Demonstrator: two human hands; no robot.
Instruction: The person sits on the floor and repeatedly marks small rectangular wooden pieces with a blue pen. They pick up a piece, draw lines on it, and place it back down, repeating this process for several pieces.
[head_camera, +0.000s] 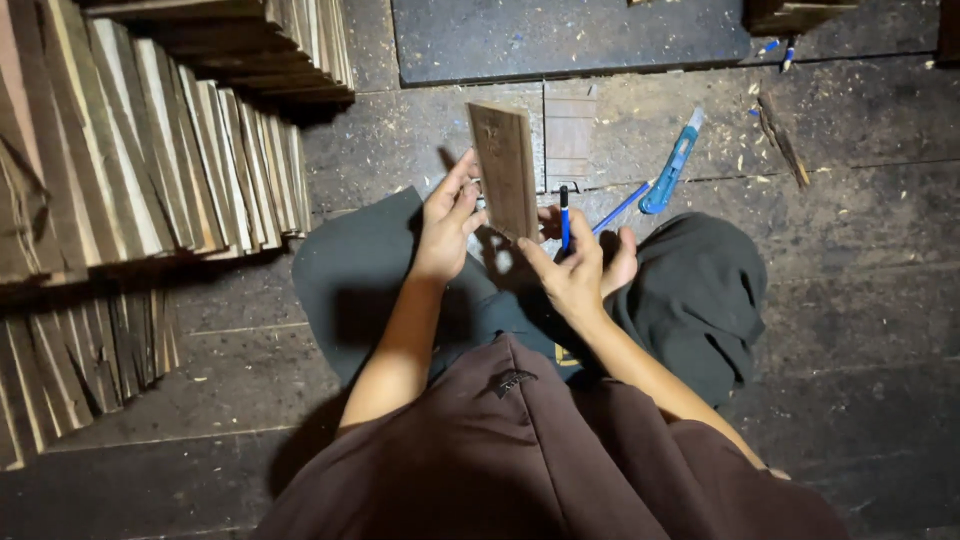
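Woodworking shop: stacked wood slats (150, 150) at left, shavings on plank floor (880, 300), blue utility knife (672, 165).

Left hand (448, 222) grips a thin wooden slat (506, 170) upright by its lower edge; right hand (578, 268) holds a blue pen (564, 215) just beside it. A blue utility knife (671, 167) lies on the plank floor (860, 250), with stacked slats (150, 150) at left.

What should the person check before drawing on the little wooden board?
1. Board held: the left hand grips the wooden board by its edge. Ok.
2. Pen ready: the right hand holds the blue pen. Ok.
3. Pen tip on the board: cannot tell.
4. Blue utility knife out of the way: on the floor, apart from both hands. Ok.
5. Knife blade pulled in: cannot tell.
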